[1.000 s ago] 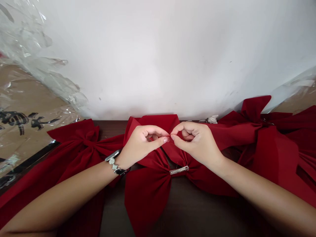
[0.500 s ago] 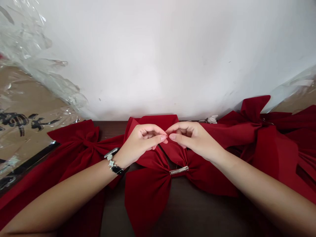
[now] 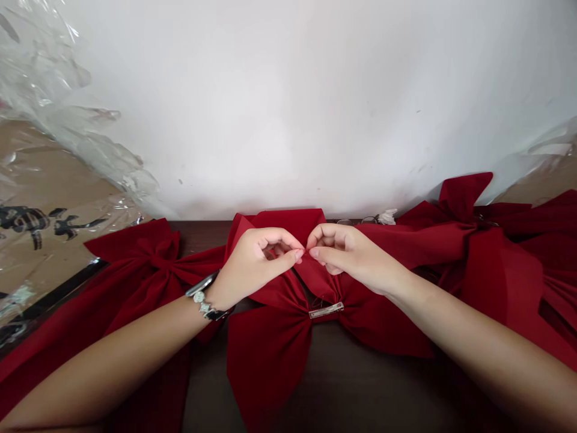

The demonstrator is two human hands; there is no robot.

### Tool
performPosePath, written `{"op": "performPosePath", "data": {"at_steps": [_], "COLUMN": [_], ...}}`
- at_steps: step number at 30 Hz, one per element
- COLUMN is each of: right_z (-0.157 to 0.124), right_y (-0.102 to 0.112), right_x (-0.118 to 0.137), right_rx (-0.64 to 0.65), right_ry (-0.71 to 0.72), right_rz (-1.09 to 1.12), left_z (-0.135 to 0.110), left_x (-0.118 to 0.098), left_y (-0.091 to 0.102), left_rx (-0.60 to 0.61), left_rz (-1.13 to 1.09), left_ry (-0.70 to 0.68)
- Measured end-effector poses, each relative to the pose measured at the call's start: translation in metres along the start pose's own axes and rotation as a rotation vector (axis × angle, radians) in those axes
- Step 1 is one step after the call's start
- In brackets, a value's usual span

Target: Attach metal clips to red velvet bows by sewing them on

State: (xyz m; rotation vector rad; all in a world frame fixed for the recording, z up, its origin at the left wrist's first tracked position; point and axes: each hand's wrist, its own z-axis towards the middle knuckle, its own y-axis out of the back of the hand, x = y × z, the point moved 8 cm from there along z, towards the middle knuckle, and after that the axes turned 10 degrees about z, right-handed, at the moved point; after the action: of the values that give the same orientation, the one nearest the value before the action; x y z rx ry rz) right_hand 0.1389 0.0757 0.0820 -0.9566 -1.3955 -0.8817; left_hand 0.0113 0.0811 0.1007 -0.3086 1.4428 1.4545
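My left hand [image 3: 265, 255], with a watch and bracelet at the wrist, pinches thumb and forefinger together. Opposite it, my right hand [image 3: 345, 255] makes the same pinch, the fingertips nearly meeting. What lies between them is too small to make out. Below the hands a red fabric bow [image 3: 270, 349] rests on the dark table. A silver metal hair clip [image 3: 326, 310] sits across its gathered middle, and a thin dark thread [image 3: 320, 300] curls just above the clip.
Another red bow [image 3: 157, 258] lies at the left, and more red bows [image 3: 505, 270] are heaped at the right. Behind my right hand are glasses [image 3: 369, 220] and a white crumpled thing [image 3: 386, 217]. A plastic-wrapped carton [image 3: 49, 192] stands left, against a white wall [image 3: 288, 108].
My right fingers have curled more, and its fingertips have shifted slightly away from the left ones. The thread by the clip now shows a small loop.
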Motion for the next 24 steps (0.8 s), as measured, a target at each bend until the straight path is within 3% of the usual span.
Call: {"op": "performPosePath", "data": {"at_steps": [8, 24], "right_z": [0.0, -0.002], "right_y": [0.002, 0.002], "right_x": [0.012, 0.01], "right_rx": [-0.038, -0.038], "right_ry": [0.156, 0.192], "right_rz": [-0.155, -0.231], "left_z": [0.0, 0.001], "left_x": [0.0, -0.001], "left_y": [-0.001, -0.004], "left_rx": [0.014, 0.039], "left_rz": [-0.003, -0.013], "left_ry": [-0.002, -0.01]}}
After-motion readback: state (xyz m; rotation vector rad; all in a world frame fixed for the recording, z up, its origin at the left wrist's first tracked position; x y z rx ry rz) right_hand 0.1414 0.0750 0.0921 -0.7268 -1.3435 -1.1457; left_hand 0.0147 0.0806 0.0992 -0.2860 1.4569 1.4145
